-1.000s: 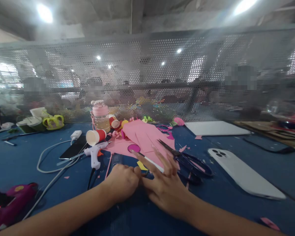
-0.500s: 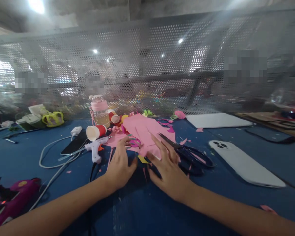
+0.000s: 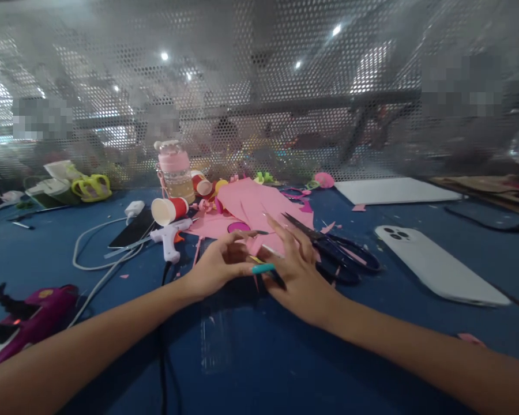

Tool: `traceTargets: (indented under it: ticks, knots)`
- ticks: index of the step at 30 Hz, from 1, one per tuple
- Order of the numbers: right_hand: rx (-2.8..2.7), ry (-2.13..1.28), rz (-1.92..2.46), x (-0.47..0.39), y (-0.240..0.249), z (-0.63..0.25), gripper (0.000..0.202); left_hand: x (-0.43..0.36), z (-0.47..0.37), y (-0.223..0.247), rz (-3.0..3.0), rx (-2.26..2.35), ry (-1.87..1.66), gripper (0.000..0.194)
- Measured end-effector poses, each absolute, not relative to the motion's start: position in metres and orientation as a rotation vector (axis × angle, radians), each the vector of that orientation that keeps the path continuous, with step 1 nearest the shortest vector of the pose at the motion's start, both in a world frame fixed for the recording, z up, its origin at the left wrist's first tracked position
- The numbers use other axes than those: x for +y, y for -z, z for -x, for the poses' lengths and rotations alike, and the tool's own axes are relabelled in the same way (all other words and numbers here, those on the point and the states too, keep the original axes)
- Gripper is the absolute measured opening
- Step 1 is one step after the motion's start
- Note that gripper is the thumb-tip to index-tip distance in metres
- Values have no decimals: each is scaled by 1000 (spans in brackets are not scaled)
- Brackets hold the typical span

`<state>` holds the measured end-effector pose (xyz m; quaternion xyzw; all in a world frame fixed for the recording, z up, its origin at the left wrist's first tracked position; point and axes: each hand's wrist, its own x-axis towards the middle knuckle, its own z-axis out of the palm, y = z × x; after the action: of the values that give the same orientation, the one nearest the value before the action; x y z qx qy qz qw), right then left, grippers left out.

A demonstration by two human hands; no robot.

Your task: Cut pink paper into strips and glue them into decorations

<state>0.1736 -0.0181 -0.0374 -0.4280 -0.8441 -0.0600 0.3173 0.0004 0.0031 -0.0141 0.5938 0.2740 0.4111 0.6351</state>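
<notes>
My left hand (image 3: pixel 218 262) is partly closed, its thumb against a teal stick-like thing (image 3: pixel 263 268) whose kind I cannot make out. Close by on its right, my right hand (image 3: pixel 298 268) has its fingers stretched out and apart over a pile of pink paper (image 3: pixel 257 202). A small pink piece lies between the two hands, partly hidden by the fingers. Beside my right hand rest large scissors (image 3: pixel 341 251) with dark blue handles. Beyond my left fingers is a magenta oval (image 3: pixel 239 227) on the paper.
A white glue gun (image 3: pixel 169 237), a red paper cup (image 3: pixel 169 211) and a pink-lidded bottle (image 3: pixel 175 173) stand or lie left of the paper. On the right are a white phone (image 3: pixel 439 265) and a white flat sheet (image 3: pixel 398 190). A magenta device (image 3: pixel 38 317) sits at far left.
The view has tilted down. My left hand has moved towards my right hand, its fingers have curled in, and the teal thing now shows at its thumb. My right hand stays over the paper.
</notes>
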Motion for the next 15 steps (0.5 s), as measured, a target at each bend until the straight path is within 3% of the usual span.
traceTargets:
  ticks: [4, 15]
  knots:
    - [-2259, 97, 1126, -19, 34, -174, 64, 7, -2, 15, -1317, 722, -1021, 32]
    - [-2265, 70, 1104, -18, 35, -174, 62, 11, -2, 15, -1136, 762, -1125, 27]
